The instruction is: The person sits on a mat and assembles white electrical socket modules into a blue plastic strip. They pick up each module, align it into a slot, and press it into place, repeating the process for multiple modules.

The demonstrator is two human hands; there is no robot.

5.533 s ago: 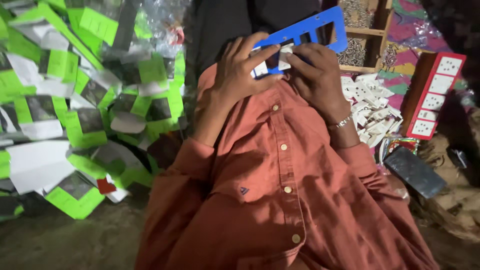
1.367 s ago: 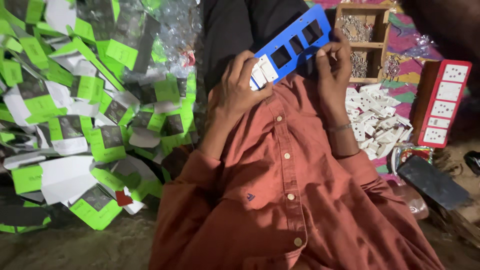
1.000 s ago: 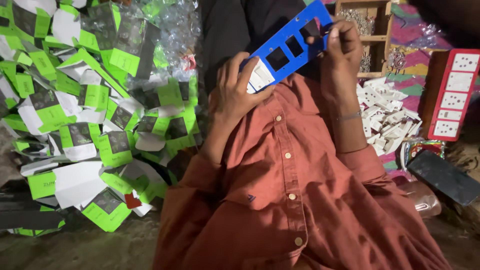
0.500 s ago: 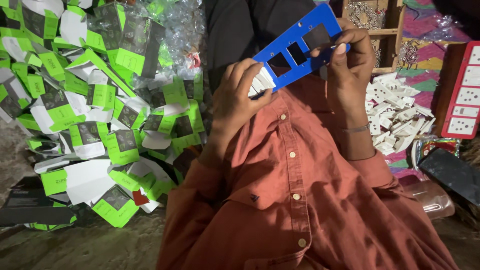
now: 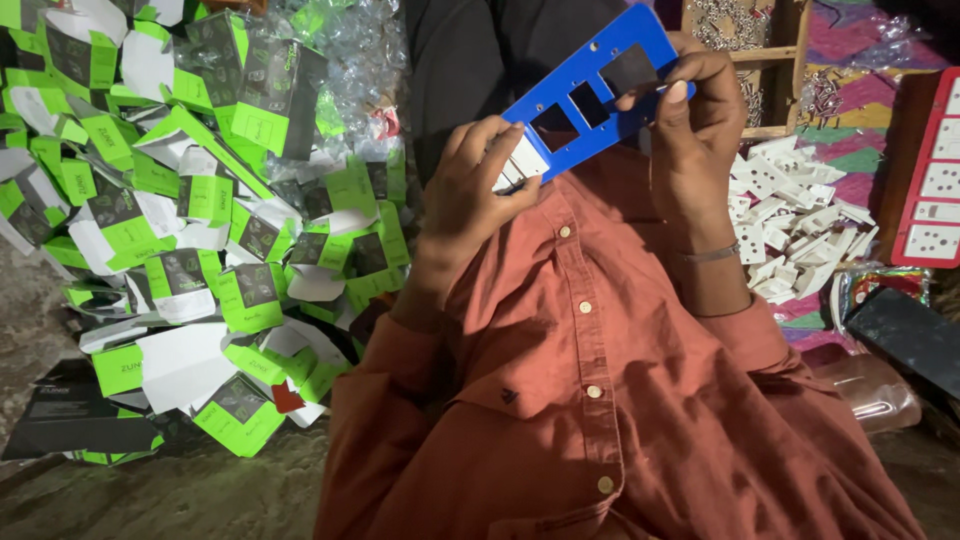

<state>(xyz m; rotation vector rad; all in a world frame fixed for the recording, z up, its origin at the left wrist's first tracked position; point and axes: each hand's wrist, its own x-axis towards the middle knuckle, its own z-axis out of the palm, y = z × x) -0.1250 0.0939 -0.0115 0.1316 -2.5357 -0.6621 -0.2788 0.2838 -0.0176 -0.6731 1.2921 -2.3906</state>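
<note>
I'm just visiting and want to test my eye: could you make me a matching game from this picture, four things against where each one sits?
Things:
1. blue plastic plate with square cut-outs
2. heap of green and white cardboard boxes
3. pile of loose white socket parts
4. red-framed board of white sockets

Places:
A. far right edge
B. left side
C. held in both hands
D. right of the right wrist

Pairs: 1-C, 2-B, 3-D, 4-A

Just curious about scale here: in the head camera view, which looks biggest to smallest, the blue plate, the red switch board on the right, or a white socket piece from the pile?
1. Blue plate, though nearness to the camera inflates it.
2. Red switch board, partly cut off, so unsure.
3. White socket piece, clearly smallest.
</note>
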